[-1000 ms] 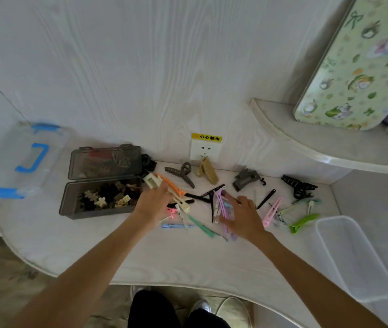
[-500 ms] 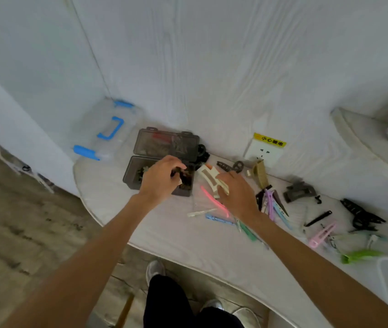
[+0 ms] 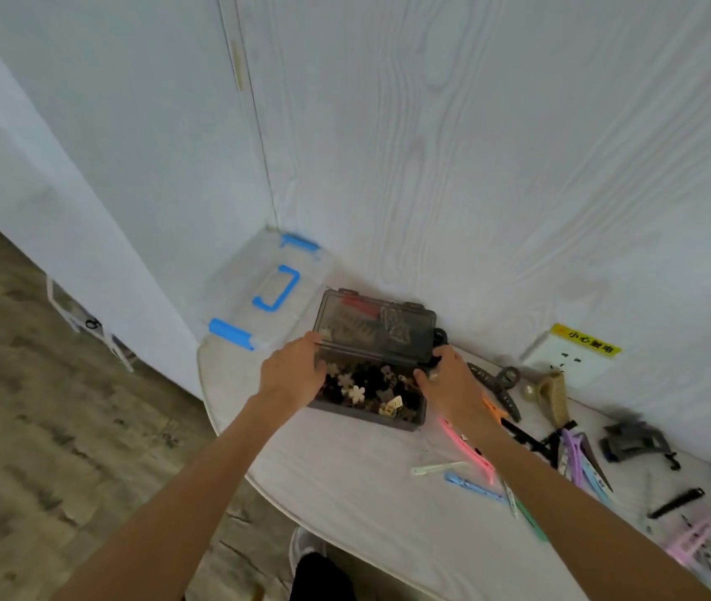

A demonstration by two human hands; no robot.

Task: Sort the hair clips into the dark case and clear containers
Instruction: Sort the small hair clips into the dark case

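The dark case (image 3: 368, 386) sits open on the tabletop (image 3: 358, 483) against the wall, its lid tilted up behind, small brown and cream clips heaped inside. Your left hand (image 3: 292, 375) grips its left end, fingers curled over the rim where lid meets base. Your right hand (image 3: 449, 379) holds the right end, thumb hooked over the edge. Behind and to the left stands a clear container with blue handle (image 3: 267, 292). To the right, loose hair clips (image 3: 579, 461) lie scattered, a pink clip (image 3: 466, 448) just beside your right wrist.
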